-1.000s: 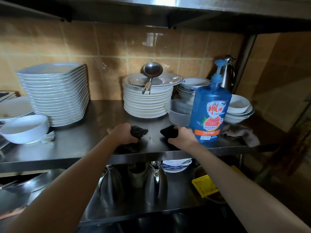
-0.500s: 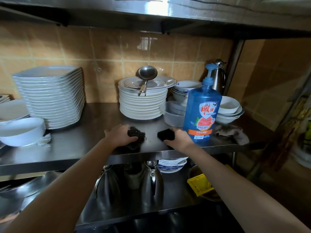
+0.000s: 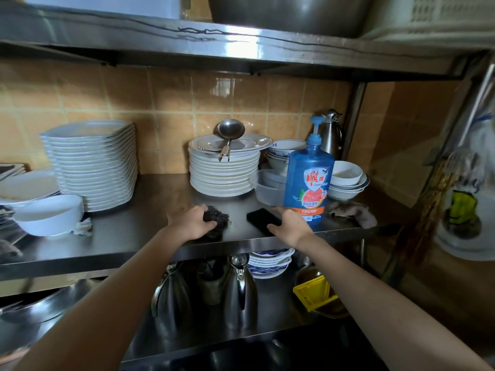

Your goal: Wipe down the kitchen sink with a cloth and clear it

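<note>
Both arms reach up to a steel shelf (image 3: 150,207). My left hand (image 3: 191,222) is closed around a dark wiry scouring pad (image 3: 218,218) that rests on the shelf. My right hand (image 3: 290,224) lies on a flat black object (image 3: 261,219), perhaps a phone or sponge, with fingers over its near end. A blue dish soap pump bottle (image 3: 308,180) stands just behind my right hand. A crumpled brownish cloth (image 3: 353,212) lies on the shelf to the right of the bottle. The sink itself is out of sight.
Stacks of white plates (image 3: 92,164) (image 3: 223,170), a ladle (image 3: 229,132), bowls (image 3: 345,178) and a clear tub (image 3: 269,187) crowd the shelf. Steel kettles (image 3: 238,290) and a yellow item (image 3: 313,291) sit on the shelf below. A higher shelf (image 3: 241,46) hangs overhead.
The head camera has tilted up and drifted left, revealing the top shelf. My right hand's fingers have spread flatter over the black object; my left hand still grips the pad.
</note>
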A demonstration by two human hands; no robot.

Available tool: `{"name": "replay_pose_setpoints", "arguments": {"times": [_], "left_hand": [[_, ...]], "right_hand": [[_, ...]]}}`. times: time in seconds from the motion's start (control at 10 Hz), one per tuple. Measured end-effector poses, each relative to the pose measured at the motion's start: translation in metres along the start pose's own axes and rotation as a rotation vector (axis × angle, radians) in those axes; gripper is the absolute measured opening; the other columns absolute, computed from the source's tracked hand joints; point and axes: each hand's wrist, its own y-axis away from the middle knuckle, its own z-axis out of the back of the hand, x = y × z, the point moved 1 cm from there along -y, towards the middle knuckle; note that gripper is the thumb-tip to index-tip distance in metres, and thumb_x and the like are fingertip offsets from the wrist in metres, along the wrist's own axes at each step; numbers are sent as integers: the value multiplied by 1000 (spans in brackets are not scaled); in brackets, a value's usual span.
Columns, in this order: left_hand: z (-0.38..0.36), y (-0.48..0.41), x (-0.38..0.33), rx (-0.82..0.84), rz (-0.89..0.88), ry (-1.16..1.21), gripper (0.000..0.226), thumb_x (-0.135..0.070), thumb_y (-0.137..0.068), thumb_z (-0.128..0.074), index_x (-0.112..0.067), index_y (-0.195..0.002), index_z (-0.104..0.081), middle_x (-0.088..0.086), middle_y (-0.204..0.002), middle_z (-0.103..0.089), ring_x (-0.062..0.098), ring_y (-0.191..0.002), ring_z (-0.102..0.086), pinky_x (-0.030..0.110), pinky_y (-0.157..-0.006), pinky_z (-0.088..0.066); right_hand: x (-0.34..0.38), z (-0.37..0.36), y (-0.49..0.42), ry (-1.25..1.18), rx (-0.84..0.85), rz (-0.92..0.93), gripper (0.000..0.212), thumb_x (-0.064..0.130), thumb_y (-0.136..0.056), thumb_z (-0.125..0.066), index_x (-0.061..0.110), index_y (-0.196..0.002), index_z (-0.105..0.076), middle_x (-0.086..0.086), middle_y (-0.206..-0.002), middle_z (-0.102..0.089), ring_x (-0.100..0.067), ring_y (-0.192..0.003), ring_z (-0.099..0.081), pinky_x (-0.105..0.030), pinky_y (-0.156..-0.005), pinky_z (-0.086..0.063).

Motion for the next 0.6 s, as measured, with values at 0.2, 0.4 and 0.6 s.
{"name": "replay_pose_setpoints", "arguments": {"times": [0.2, 0.4, 0.6], "left_hand": [[9, 20, -10, -42, -7, 24, 47, -45, -91, -47, -25, -133, -43, 1, -135, -50, 27, -126, -42, 41, -97, -33], [19, 35, -21, -101, -34, 38, 40, -38, -90, -48, -23, -127, -47, 3, -130, -55, 26, -119, -49, 40, -96, -36], [20, 50, -30, -108, -27, 41, 40, -37, -90, -48, -23, -127, -48, 3, -129, -55, 25, -118, -50, 39, -96, -38]], "right_hand": [[-1, 13, 18, 19, -39, -14, 50, 21, -85, -63, 16, -134, -51, -11, -131, -57, -28, -120, -52, -37, -100, -43], [-10, 25, 31, 42, -31, -74, 55, 25, -87, -62, 14, -138, -46, -11, -137, -52, -28, -127, -46, -39, -105, -40], [-20, 37, 50, 99, -12, -74, 54, 30, -87, -61, 21, -138, -45, -5, -137, -51, -26, -128, -45, -38, -105, -38]]}}
